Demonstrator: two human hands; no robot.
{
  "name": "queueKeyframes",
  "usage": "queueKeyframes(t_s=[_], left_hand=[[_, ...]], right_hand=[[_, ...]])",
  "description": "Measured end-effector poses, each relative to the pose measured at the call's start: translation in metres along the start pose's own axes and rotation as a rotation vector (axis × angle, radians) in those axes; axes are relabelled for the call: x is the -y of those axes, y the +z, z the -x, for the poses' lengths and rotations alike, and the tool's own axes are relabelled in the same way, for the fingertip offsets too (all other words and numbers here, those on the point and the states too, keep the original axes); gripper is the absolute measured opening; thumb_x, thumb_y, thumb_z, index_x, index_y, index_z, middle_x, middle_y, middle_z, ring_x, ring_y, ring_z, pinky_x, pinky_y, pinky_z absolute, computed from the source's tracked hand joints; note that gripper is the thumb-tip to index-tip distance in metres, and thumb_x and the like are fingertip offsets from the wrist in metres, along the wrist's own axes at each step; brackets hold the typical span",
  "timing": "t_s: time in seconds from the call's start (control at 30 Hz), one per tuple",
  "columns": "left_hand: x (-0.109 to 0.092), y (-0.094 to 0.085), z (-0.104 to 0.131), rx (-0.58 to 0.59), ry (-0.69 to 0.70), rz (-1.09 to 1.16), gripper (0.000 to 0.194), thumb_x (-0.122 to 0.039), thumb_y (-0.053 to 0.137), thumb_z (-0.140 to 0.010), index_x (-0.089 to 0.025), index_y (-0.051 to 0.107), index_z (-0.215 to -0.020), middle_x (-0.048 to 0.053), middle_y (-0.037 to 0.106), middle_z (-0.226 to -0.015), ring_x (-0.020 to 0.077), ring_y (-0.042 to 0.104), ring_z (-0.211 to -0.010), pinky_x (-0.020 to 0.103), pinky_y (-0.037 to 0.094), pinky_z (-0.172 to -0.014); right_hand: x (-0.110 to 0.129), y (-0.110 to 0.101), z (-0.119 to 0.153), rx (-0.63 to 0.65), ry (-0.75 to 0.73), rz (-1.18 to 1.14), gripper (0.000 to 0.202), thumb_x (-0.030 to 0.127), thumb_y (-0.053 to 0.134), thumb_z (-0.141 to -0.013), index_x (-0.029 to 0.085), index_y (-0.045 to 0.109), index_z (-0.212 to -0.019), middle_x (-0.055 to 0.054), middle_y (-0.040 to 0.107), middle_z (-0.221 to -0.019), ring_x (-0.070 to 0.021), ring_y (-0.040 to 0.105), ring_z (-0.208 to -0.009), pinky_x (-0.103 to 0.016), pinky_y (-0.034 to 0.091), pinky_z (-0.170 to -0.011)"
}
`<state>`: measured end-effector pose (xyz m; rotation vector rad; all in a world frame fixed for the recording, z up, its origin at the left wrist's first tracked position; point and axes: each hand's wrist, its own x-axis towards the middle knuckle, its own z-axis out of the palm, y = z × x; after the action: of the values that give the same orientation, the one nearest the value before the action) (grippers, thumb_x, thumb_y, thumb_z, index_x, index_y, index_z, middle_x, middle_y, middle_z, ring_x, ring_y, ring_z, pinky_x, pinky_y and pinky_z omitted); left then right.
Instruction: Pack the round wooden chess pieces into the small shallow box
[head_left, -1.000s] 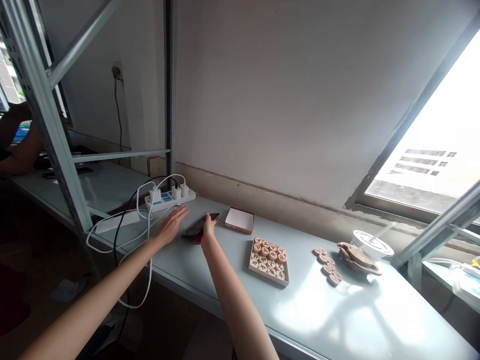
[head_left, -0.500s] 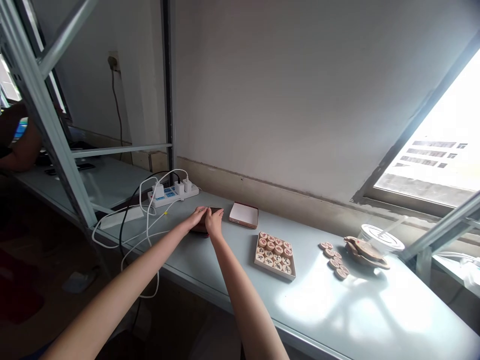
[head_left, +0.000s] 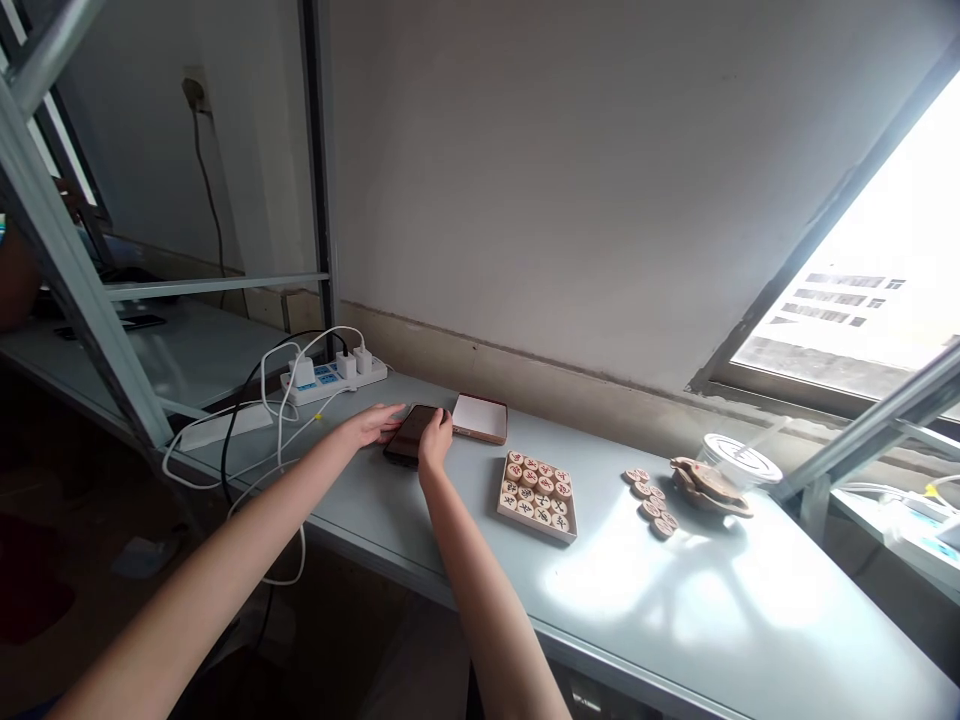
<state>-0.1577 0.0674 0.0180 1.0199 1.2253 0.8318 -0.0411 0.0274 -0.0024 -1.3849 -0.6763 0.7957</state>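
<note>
A dark phone (head_left: 408, 436) lies at the back left of the desk, between my two hands. My right hand (head_left: 436, 440) grips its right side, the thumb over the top edge. At its left edge is my left hand (head_left: 372, 424), fingers stretched out and fairly flat; whether they touch the phone I cannot tell. Just right of the phone sits a shallow box lid (head_left: 480, 418) with a white inside and brownish rim. Nearer to me stands an open box of round Chinese chess pieces (head_left: 537, 496), marked in red and black.
Several loose chess pieces (head_left: 651, 505) lie to the right, beside a brown leaf-shaped dish (head_left: 709, 490) and a clear lidded cup (head_left: 742, 458). A power strip (head_left: 330, 380) with white and black cables stands at left. Metal posts (head_left: 319, 150) frame the desk.
My hands have moved apart from over the phone, uncovering its dark face. The left hand has opened away to the left. The view has shifted slightly to the right.
</note>
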Motion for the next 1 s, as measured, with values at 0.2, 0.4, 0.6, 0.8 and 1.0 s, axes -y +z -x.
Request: queueKeyframes(t_s=[0.2, 0.4, 0.6, 0.8, 1.0], left_hand=[[0.005, 0.012, 0.012, 0.074, 0.019, 0.046, 0.029, -0.039, 0.067, -0.072, -0.014, 0.061, -0.084, 0.008, 0.069, -0.074, 0.0233, 0.064, -0.081, 0.032, 0.047, -0.070], [0.026, 0.026, 0.015, 0.033, 0.146, 0.156, 0.039, -0.050, 0.060, -0.077, -0.014, 0.059, -0.090, 0.009, 0.069, -0.083, 0.0221, 0.065, -0.084, 0.030, 0.049, -0.070], [0.038, 0.021, 0.018, 0.020, 0.326, 0.193, 0.045, -0.052, 0.061, -0.075, -0.017, 0.054, -0.103, 0.008, 0.067, -0.099, 0.0218, 0.062, -0.095, 0.030, 0.048, -0.078], [0.033, 0.029, 0.042, 0.189, 0.440, 0.123, 0.056, -0.054, 0.056, -0.077, -0.025, 0.043, -0.123, 0.006, 0.061, -0.116, 0.0225, 0.059, -0.103, 0.031, 0.049, -0.082], [0.034, 0.043, 0.050, 0.257, 0.503, 0.070, 0.061, -0.057, 0.056, -0.077, -0.026, 0.039, -0.127, 0.007, 0.058, -0.120, 0.0248, 0.056, -0.107, 0.031, 0.050, -0.078]], right_hand=[[0.000, -0.007, -0.009, 0.017, 0.075, 0.006, 0.035, 0.031, 0.042, -0.086, 0.017, 0.056, -0.114, -0.011, 0.057, -0.122, -0.0273, 0.047, -0.120, -0.041, 0.032, -0.102], [0.000, -0.018, -0.006, 0.095, 0.072, -0.016, 0.031, 0.032, 0.047, -0.083, 0.019, 0.059, -0.109, -0.008, 0.059, -0.120, -0.0267, 0.048, -0.119, -0.041, 0.032, -0.102], [0.001, -0.026, 0.004, 0.243, -0.053, -0.186, 0.044, 0.035, 0.043, -0.086, 0.025, 0.044, -0.128, -0.001, 0.048, -0.134, -0.0155, 0.045, -0.122, -0.030, 0.035, -0.100], [0.019, -0.054, -0.001, 0.477, -0.088, -0.276, 0.039, 0.046, 0.045, -0.084, 0.020, 0.059, -0.109, -0.004, 0.064, -0.110, -0.0196, 0.057, -0.102, -0.027, 0.046, -0.078], [0.036, -0.080, -0.006, 0.558, -0.292, -0.230, 0.036, 0.048, 0.049, -0.082, 0.017, 0.064, -0.093, -0.003, 0.068, -0.084, -0.0184, 0.059, -0.082, -0.024, 0.046, -0.067]])
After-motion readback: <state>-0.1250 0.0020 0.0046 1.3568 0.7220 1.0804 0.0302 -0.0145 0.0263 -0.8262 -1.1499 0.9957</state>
